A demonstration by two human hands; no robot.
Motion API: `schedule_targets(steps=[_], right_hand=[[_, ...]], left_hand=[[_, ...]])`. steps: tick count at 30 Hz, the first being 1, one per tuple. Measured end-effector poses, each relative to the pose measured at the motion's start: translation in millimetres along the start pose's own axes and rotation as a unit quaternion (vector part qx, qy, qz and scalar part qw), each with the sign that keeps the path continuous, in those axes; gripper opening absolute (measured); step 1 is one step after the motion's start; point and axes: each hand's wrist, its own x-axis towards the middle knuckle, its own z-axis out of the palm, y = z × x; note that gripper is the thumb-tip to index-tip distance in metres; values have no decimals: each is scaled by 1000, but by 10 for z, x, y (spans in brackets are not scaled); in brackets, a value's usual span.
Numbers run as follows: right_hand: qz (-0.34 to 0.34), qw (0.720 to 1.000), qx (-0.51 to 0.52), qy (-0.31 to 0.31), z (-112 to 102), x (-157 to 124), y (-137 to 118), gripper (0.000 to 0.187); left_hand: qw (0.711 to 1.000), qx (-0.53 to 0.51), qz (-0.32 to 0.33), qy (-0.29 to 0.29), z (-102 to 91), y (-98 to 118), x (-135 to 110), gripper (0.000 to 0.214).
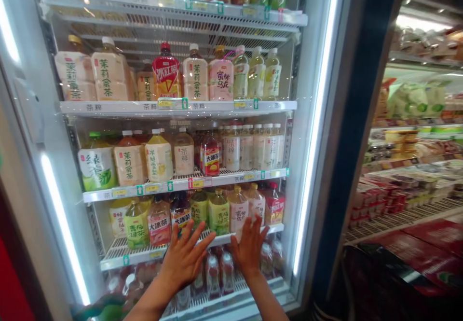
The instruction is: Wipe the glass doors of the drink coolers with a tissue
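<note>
Both of my hands are raised, empty, in front of a glass-fronted drinks fridge. My left hand [188, 253] has its fingers spread, nearest to the dark-labelled bottle [180, 209] and the green tea bottles [218, 215] on the fourth shelf. To its right, my right hand [249, 246] is also spread, palm forward, overlapping the pink-labelled bottles [238, 210]. Whether the palms touch the glass I cannot tell. Below and behind the hands, capped bottles [227, 272] stand on the lowest shelf, partly hidden by my forearms.
Upper shelves hold jasmine tea bottles [108, 72], a red iced tea bottle [167, 72] and a green-labelled bottle [97, 164]. A door handle [35, 99] is at the left. Bright light strips [318, 118] run along the sides. Beyond the dark frame, an open chiller [415, 166] holds packaged goods.
</note>
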Motion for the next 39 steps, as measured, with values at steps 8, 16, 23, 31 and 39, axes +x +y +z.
schedule_targets(steps=[8, 16, 23, 31, 39], right_hand=[[-6, 1000, -3, 2, -6, 65, 382, 78], [-34, 999, 10, -17, -46, 242, 246, 70], [79, 997, -2, -22, -13, -23, 19, 72], [68, 998, -5, -4, 104, 246, -97, 72], [32, 999, -17, 25, 51, -147, -113, 72]], left_hand=[[999, -5, -46, 25, 271, 246, 241, 65], [999, 24, -46, 8, 366, 245, 266, 59], [999, 29, -31, 10, 352, 241, 228, 60], [998, 16, -45, 37, 336, 258, 281, 51], [998, 0, -48, 48, 336, 258, 279, 50]])
